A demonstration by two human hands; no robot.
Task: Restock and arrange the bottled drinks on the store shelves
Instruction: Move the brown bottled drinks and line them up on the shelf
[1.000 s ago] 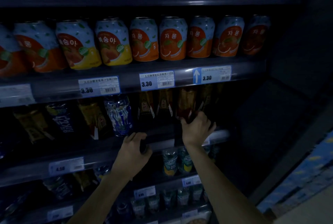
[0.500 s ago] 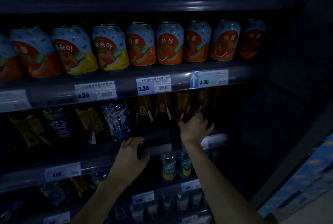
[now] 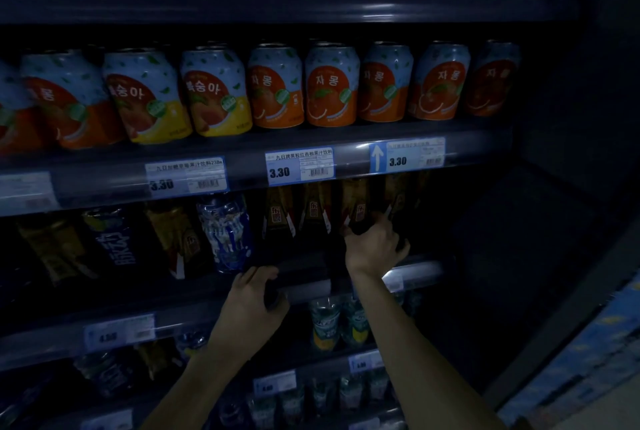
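Observation:
On the dim second shelf stands a row of dark bottles with orange-gold labels [image 3: 313, 210]. My right hand [image 3: 375, 249] grips one of them, the dark bottle [image 3: 356, 211] at the right of the row, low on its body, with the forefinger stretched toward the neighbouring bottle [image 3: 398, 197]. My left hand [image 3: 254, 298] is lower, at the shelf's front rail [image 3: 304, 287]. Its fingers curl round a dark object [image 3: 273, 291] that looks like a bottle; most of it is lost in shadow.
Orange and yellow juice cans [image 3: 330, 85] line the shelf above, over price tags [image 3: 299, 166]. A blue-white bottle [image 3: 227, 232] and dark packs [image 3: 114, 242] fill the second shelf's left. Green-labelled bottles [image 3: 325, 322] stand below. A dark side panel [image 3: 540, 222] bounds the right.
My right hand has pushed slightly up and into the shelf with its bottle. The left hand has stayed at the rail. The view has tilted a little downward.

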